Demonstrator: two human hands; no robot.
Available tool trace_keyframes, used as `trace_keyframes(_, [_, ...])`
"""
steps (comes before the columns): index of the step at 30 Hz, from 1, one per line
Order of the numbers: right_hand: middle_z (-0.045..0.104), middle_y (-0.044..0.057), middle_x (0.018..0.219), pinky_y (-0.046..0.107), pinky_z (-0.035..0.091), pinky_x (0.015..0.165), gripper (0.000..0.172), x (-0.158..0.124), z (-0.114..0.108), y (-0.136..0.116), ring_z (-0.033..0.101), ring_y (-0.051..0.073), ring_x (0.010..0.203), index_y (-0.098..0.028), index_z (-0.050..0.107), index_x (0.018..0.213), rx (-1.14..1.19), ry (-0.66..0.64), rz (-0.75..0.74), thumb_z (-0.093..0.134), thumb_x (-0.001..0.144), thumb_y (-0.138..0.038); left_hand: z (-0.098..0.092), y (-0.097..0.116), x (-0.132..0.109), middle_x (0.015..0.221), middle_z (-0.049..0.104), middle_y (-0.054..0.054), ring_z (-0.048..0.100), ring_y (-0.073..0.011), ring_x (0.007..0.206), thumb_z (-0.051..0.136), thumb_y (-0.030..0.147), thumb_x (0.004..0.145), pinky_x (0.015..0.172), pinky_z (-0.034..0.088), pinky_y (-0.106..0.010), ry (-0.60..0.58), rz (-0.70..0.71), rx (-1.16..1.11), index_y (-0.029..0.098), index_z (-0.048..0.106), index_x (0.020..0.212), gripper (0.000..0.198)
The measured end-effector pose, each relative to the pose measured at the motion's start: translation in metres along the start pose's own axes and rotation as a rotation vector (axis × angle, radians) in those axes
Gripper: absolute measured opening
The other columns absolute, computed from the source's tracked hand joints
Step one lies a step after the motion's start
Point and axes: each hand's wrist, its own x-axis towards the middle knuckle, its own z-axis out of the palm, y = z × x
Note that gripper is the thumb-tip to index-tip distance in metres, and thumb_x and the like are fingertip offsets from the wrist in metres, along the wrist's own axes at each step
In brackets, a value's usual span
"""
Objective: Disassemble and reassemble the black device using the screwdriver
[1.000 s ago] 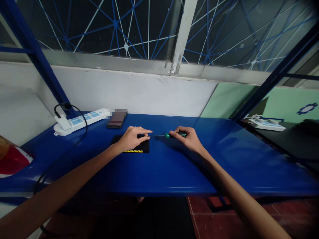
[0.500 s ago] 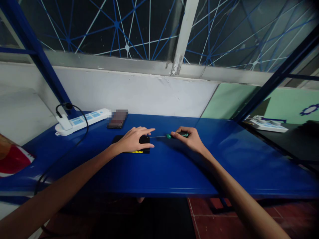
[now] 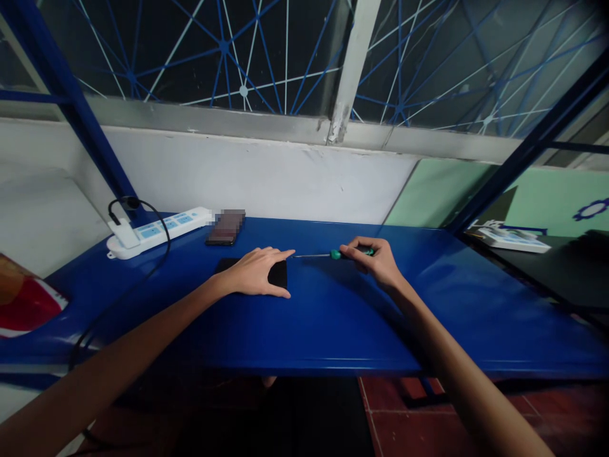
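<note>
My left hand spans a flat black rectangular object lying on the blue table, its thumb along the near edge and its fingers toward the far edge. Most of that object is hidden under the palm. Held in my right hand is a screwdriver with a green handle, the fingers wrapped around it. Its thin metal shaft points left, and the tip is near my left index fingertip, a little apart from the black object's right edge.
A white power strip with a plug and black cable lies at the back left. Beside it rests a dark phone-like slab. A red package is at the left edge. Blue frame posts stand at both sides.
My right hand has drawn the screwdriver rightward, away from the black object. My left thumb has shifted down to the object's near edge, and the yellow marking there no longer shows.
</note>
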Motion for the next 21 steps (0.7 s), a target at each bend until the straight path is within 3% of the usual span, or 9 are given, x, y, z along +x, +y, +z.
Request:
trace_keyframes(5, [0.045,-0.004,0.049,0.025,0.022,0.043,0.032,0.000,0.000,0.000,0.034,0.006,0.043,-0.016,0.063,0.062,-0.007,-0.014,0.000,0.072,0.075,-0.044,-0.001,-0.004,0.001,0.130,0.056,-0.010,0.049,-0.0323,0.117,0.063,0.072,0.068,0.093,0.040,-0.045,0.080,0.011,-0.050,0.028,0.029,0.148,0.098])
trace_keyframes(13, [0.045,-0.003,0.048,0.025,0.024,0.044,0.033,-0.002,0.004,-0.006,0.035,0.007,0.044,-0.016,0.061,0.063,-0.045,-0.005,0.005,0.069,0.076,-0.046,-0.009,-0.012,0.001,0.115,0.065,-0.008,0.058,-0.0257,0.101,0.068,0.059,0.073,0.087,0.046,-0.042,0.309,0.098,-0.117,0.026,0.042,0.142,0.081])
trace_keyframes(21, [0.046,-0.003,0.050,0.025,0.026,0.045,0.032,-0.006,0.011,-0.011,0.036,0.008,0.046,-0.017,0.061,0.065,-0.045,-0.019,-0.017,0.068,0.077,-0.046,-0.015,-0.008,-0.002,0.126,0.062,-0.010,0.056,-0.0275,0.115,0.071,0.053,0.074,0.099,0.042,-0.047,0.486,0.136,-0.138,0.024,0.046,0.139,0.076])
